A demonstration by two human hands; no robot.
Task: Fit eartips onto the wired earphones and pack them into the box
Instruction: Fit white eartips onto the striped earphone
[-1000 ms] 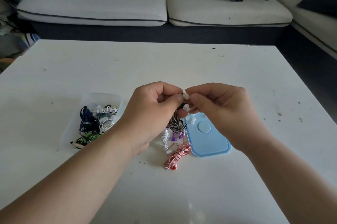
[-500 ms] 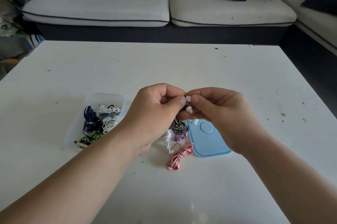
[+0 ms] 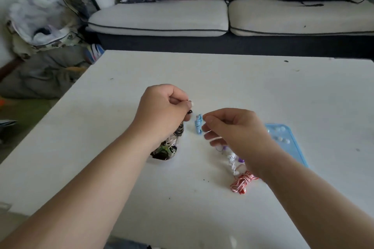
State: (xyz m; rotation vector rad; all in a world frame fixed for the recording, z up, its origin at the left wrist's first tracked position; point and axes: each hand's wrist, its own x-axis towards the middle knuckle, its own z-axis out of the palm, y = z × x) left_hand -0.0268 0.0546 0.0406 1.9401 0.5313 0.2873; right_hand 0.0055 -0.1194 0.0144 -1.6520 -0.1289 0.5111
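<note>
My left hand (image 3: 164, 111) grips a black-and-white coiled earphone (image 3: 179, 131). Its black earbud pokes out at my fingertips with a white eartip (image 3: 192, 104) on it. My right hand (image 3: 232, 129) hovers just to the right, apart from the earbud. Its fingers are loosely curled, and I see nothing between them. A blue coiled earphone (image 3: 198, 125) lies on the table between my hands. The box of coiled earphones (image 3: 165, 152) is mostly hidden under my left wrist. The blue lid (image 3: 293, 147) at the right holds several loose white eartips (image 3: 280, 138).
A white earphone with purple buds (image 3: 232, 160) and a red-and-white coiled earphone (image 3: 242, 183) lie under my right wrist. The white table (image 3: 263, 90) ends at the left, near a pile of bags (image 3: 40, 25) on the floor. A sofa (image 3: 162, 17) stands behind.
My hands have parted. The right hand let go of the eartip and drew back to the right, and the tip now sits on the earbud in my left hand. My view swung left.
</note>
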